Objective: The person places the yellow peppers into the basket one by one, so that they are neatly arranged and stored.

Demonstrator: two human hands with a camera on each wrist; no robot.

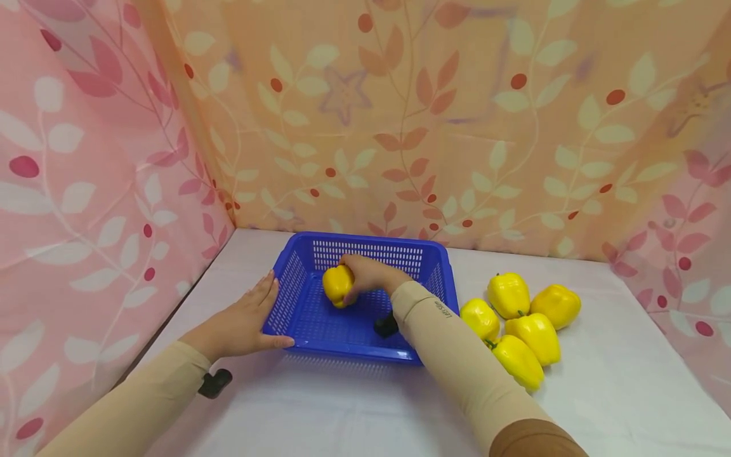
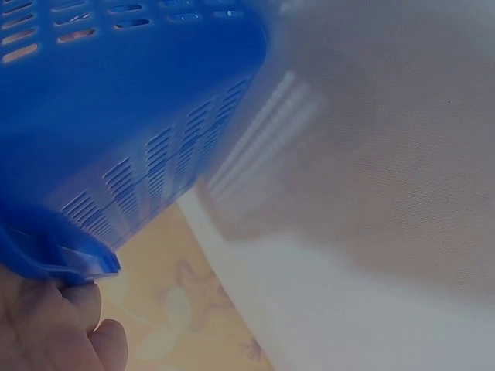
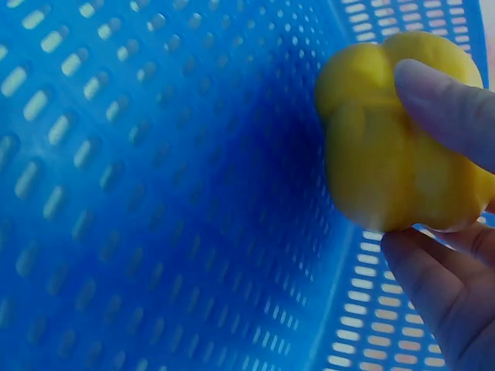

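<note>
A blue perforated plastic basket stands on the white-covered table. Inside it, toward the left, my right hand grips a yellow bell pepper. The right wrist view shows the thumb on one side of that pepper and the fingers on the other, over the basket's perforated floor. My left hand rests on the basket's left rim with fingers extended, the thumb along the front-left corner. In the left wrist view its fingers lie at the rim, beside the basket's outer wall.
Several yellow bell peppers lie grouped on the table to the right of the basket, beside my right forearm. A patterned orange curtain hangs behind the table, with pink patterned cloth at the left. Black wrist devices show at both wrists.
</note>
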